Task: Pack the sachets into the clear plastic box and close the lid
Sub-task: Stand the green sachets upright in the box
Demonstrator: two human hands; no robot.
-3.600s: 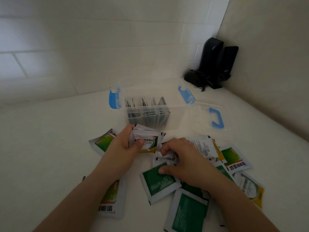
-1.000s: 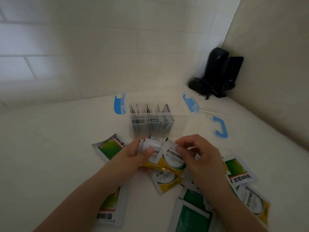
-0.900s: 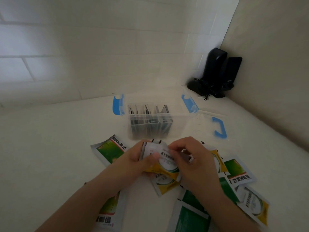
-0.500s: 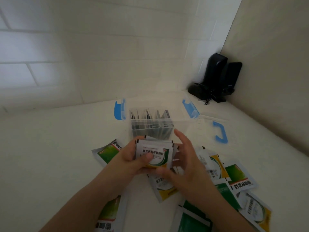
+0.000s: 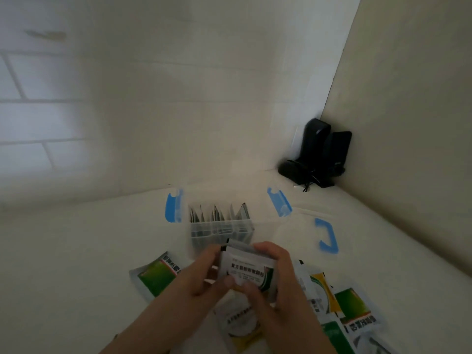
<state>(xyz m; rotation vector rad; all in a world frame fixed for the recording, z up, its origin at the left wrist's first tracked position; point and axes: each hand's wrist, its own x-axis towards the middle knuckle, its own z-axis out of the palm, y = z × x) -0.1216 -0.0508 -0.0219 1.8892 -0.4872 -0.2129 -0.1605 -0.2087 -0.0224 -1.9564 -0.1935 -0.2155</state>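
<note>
Both hands, the left hand [image 5: 204, 274] and right hand [image 5: 278, 282], are gripping a squared-up stack of sachets [image 5: 246, 270] just in front of the open clear plastic box [image 5: 222, 229], so the loading step is under way, and next they are needing to slot it upright beside the sachets already inside.

A stack of sachets [image 5: 246, 270] sits at lower centre of the frame, held between the left hand [image 5: 204, 279] on its left and the right hand [image 5: 278, 284] on its right. Just behind it on the worktop [image 5: 76, 264] stands the box [image 5: 221, 229], with sachets standing upright inside. The lid [image 5: 304, 228] lies to the box's right. Loose sachets [image 5: 339, 310] lie at lower right, and one more sachet [image 5: 155, 275] left of the hands. A dark device [image 5: 316, 154] stands in the far right corner.
</note>
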